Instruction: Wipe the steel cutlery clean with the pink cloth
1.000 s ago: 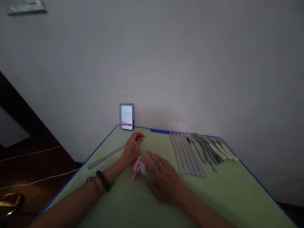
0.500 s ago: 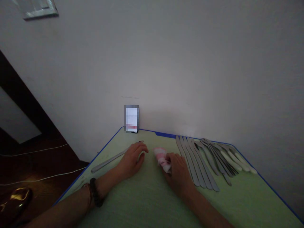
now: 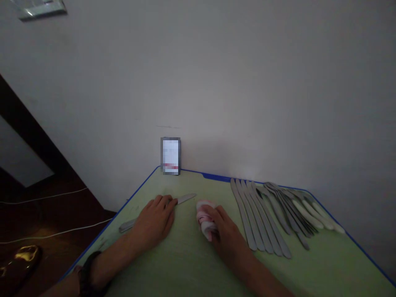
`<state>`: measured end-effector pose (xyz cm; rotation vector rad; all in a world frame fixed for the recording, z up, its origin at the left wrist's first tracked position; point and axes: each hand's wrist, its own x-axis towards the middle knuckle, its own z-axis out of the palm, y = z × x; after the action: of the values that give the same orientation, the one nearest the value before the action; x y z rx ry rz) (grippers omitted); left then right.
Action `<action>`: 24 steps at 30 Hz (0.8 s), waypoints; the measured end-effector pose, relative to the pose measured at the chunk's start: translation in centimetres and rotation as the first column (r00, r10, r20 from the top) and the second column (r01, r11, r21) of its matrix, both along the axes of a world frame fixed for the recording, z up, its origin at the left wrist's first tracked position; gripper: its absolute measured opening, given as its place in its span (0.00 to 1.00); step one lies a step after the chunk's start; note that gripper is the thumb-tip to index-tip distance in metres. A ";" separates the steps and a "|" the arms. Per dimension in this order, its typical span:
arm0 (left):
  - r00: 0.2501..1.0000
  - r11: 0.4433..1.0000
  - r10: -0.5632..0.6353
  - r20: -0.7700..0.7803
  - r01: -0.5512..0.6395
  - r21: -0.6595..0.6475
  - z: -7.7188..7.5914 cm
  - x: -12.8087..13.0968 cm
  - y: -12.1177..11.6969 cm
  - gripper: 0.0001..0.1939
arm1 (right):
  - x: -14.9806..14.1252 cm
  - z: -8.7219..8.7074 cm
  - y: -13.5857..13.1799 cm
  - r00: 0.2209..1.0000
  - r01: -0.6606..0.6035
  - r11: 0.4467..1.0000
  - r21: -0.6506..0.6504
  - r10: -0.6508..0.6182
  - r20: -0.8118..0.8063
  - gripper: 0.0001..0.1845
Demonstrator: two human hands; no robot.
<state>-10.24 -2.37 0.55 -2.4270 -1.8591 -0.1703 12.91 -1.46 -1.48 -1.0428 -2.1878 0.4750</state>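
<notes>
My left hand [image 3: 157,216] is closed over the middle of a table knife [image 3: 186,198] that lies slantwise on the left part of the table. The blade tip shows beyond my fingers, and the handle end comes out behind the hand. A crumpled pink and white cloth [image 3: 206,218] is gripped in my right hand [image 3: 227,231], a short way right of the knife tip. Several more table knives [image 3: 262,222] lie in a row to the right of that hand, their blades toward the wall.
Beside the row, several forks and spoons [image 3: 287,210] lie bunched, with white-handled pieces [image 3: 318,216] at the far right. A phone [image 3: 170,156] leans on the wall at the back. The green table [image 3: 185,264] has a blue edge. White cables [image 3: 62,235] run at the left.
My right hand has taken hold of the cloth and moved it right, away from my left hand. My left hand has come down onto the knife and closed over it.
</notes>
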 end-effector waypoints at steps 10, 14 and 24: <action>0.955 0.953 0.138 -0.264 -0.201 -0.227 1.2 -1.0 -0.9 0.25 | -0.2 0.0 0.6 0.966 0.089 0.979 -0.181 -0.129 -0.222 0.18; 0.961 0.937 0.154 -0.229 -0.215 -0.276 2.1 -0.6 -0.6 0.24 | 0.0 -0.1 0.6 0.978 0.119 0.958 -0.260 -0.158 -0.136 0.15; 0.920 0.906 0.137 0.367 0.034 -0.423 1.1 0.8 -0.4 0.20 | 0.2 1.3 1.1 0.966 0.119 0.953 -0.280 -0.176 -0.190 0.02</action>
<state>-9.48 -2.77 1.61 -2.7837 -2.3415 -0.2944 13.10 -0.38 -0.23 -1.2279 -1.8752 0.7911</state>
